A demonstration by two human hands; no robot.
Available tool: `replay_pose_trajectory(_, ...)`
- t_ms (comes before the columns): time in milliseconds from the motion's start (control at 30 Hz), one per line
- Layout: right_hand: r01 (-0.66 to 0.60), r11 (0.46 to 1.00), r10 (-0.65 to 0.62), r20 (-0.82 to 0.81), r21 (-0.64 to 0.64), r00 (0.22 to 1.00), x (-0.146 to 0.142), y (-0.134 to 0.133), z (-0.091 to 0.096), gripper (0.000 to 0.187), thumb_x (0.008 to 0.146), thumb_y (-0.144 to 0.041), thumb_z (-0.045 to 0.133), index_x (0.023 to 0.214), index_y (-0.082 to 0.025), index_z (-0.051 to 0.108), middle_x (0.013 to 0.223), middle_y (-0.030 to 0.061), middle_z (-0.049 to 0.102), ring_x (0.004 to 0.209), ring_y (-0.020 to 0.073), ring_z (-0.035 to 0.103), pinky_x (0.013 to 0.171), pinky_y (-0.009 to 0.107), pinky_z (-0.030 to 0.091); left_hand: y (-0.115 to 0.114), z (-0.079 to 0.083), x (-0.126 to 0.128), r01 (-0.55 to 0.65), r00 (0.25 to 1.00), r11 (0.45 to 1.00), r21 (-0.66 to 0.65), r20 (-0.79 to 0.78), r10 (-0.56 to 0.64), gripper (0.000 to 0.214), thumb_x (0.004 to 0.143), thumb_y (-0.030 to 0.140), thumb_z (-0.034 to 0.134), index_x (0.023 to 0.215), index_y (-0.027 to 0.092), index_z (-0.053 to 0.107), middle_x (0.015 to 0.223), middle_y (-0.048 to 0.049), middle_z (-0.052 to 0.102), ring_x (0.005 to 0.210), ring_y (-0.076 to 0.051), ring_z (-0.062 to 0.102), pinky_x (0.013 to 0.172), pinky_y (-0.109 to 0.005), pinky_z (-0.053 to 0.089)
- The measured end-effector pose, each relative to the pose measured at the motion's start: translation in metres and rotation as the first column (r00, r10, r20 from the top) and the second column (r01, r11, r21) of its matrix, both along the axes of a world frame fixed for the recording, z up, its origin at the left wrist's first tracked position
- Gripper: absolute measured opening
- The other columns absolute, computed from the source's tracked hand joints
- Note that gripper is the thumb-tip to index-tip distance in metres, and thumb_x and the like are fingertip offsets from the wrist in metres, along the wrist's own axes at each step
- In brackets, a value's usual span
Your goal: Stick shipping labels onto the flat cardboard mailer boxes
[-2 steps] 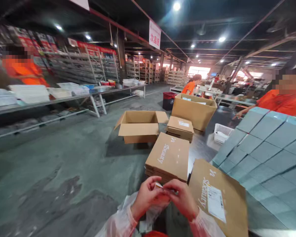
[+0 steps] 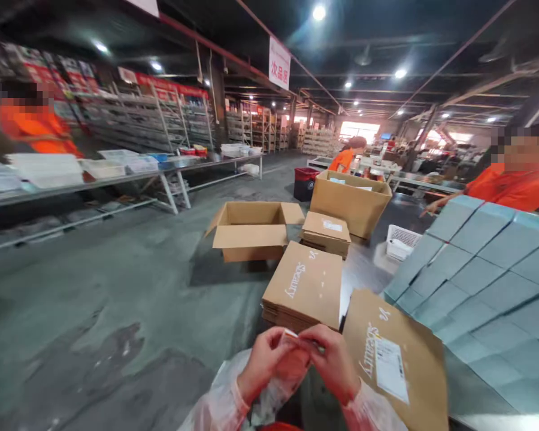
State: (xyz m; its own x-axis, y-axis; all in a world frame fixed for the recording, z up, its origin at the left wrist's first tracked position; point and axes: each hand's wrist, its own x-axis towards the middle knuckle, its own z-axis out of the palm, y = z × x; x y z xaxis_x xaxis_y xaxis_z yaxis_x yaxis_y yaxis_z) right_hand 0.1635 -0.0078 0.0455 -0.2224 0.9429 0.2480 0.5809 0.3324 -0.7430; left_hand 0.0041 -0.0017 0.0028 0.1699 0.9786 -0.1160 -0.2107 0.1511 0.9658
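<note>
My left hand (image 2: 261,364) pinches one side of a clear plastic bag (image 2: 291,366), thumb and forefinger near its top edge. On the other side, my right hand (image 2: 335,362) has its fingertips closed on the same edge. A small white strip shows at the bag's top between the hands. Reddish colour shows through the film; what is inside, if anything, I cannot make out. Just beyond my hands lies a stack of flattened cartons (image 2: 306,281). To the right of my right hand is a brown carton (image 2: 413,365) with a white label.
An open cardboard box (image 2: 250,235) stands left of the stacks, and a taller carton (image 2: 348,203) behind them. Pale blue-green boxes (image 2: 480,275) are piled at right, near a co-worker in orange (image 2: 507,185). A white basket (image 2: 402,241) sits on the metal table.
The view has shifted slightly. My left forefinger has come down and curled in, and more of the bag's top edge shows between my hands. Both hands keep their hold.
</note>
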Motion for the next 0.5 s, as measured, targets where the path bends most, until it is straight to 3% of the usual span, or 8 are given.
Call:
replay_pose_trajectory(100,0.077,0.996,-0.078,0.031,0.036,0.996,0.002,-0.001,0.003,0.025,0.083,-0.040,0.061,0.091,-0.019,0.074,0.084,0.0071,0.072,0.078,0.0209,0.066,0.070,0.032,0.052,-0.005,-0.001,0.004,-0.045,0.995,0.992,0.121,-0.088,0.056,0.036,0.073,0.049,0.064,0.070,0.013,0.066,0.073,-0.0060,0.067,0.073,-0.018,0.059,0.073,-0.029,0.045)
replay_pose_trajectory(233,0.025,1.000,-0.025,0.020,0.008,0.999,-0.002,-0.007,0.017,0.029,0.086,-0.045,0.056,0.093,-0.023,0.074,0.089,0.0047,0.074,0.080,0.0201,0.069,0.072,0.029,0.053,-0.013,-0.011,0.006,-0.212,0.945,0.933,0.290,-0.184,0.272,0.040,0.079,0.050,0.057,0.057,0.018,0.047,0.060,0.0016,0.050,0.060,-0.012,0.047,0.060,-0.024,0.039)
replay_pose_trajectory(333,0.035,0.999,-0.033,-0.049,0.034,0.998,-0.009,-0.013,0.024,0.026,0.085,-0.043,0.058,0.090,-0.023,0.075,0.087,0.0043,0.074,0.078,0.0180,0.069,0.071,0.027,0.053,-0.014,-0.012,0.007,-0.300,0.913,0.898,0.323,-0.177,0.369,0.046,0.079,0.048,0.058,0.052,0.020,0.035,0.054,0.0049,0.037,0.053,-0.009,0.037,0.052,-0.022,0.033)
replay_pose_trajectory(400,0.062,0.997,-0.056,-0.108,0.050,0.993,-0.010,-0.010,0.023,0.024,0.083,-0.041,0.060,0.081,-0.023,0.075,0.084,0.0050,0.073,0.077,0.0171,0.068,0.070,0.026,0.053,-0.010,-0.010,0.007,-0.281,0.935,0.922,0.267,-0.139,0.326,0.041,0.075,0.044,0.064,0.053,0.018,0.042,0.055,0.0043,0.043,0.054,-0.009,0.040,0.054,-0.022,0.035)
replay_pose_trajectory(500,0.110,0.993,-0.105,-0.130,0.030,0.986,-0.001,0.016,0.013,0.021,0.079,-0.039,0.065,0.075,-0.022,0.075,0.091,0.0078,0.069,0.087,0.0185,0.065,0.077,0.029,0.053,0.002,-0.012,0.007,-0.012,1.000,0.996,0.091,-0.019,0.013,0.026,0.066,0.035,0.074,0.077,0.013,0.064,0.072,-0.0019,0.063,0.066,-0.013,0.054,0.064,-0.023,0.042)
